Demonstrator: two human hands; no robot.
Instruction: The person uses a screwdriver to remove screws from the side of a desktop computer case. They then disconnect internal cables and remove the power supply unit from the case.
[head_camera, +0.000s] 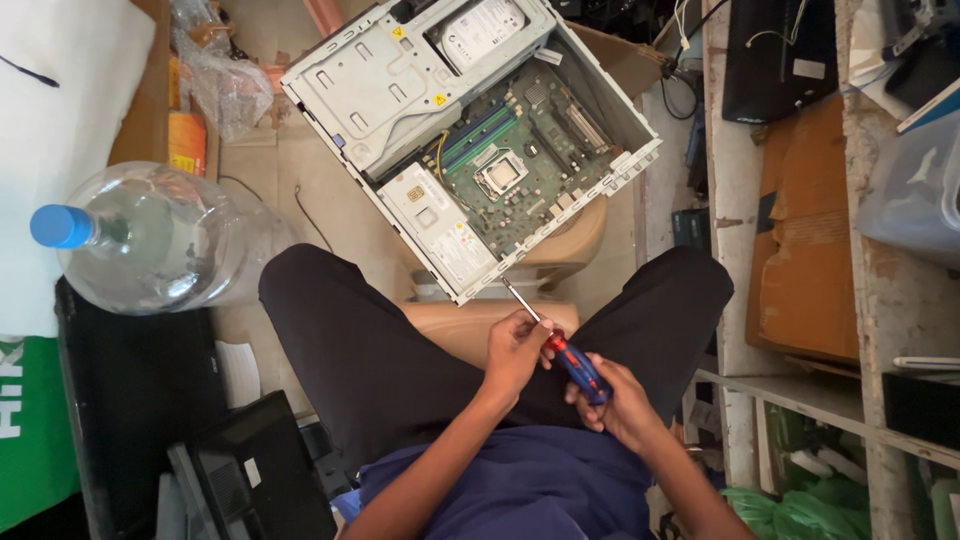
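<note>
A person sits with both hands over the lap, holding a screwdriver (560, 350) with a red and blue handle. The right hand (622, 402) is closed around the blue end of the handle, and the left hand (515, 350) pinches the shaft just where it meets the red part. The metal tip points up and away toward the near edge of an open desktop computer case (370, 85), which lies tilted on a round wooden stool (575, 240) in front of the knees. Inside the case show a green motherboard (520, 170), a hard drive (483, 30) and a silver power supply (445, 225). A large clear water bottle (150, 240) with a blue cap lies on the floor to the left.
</note>
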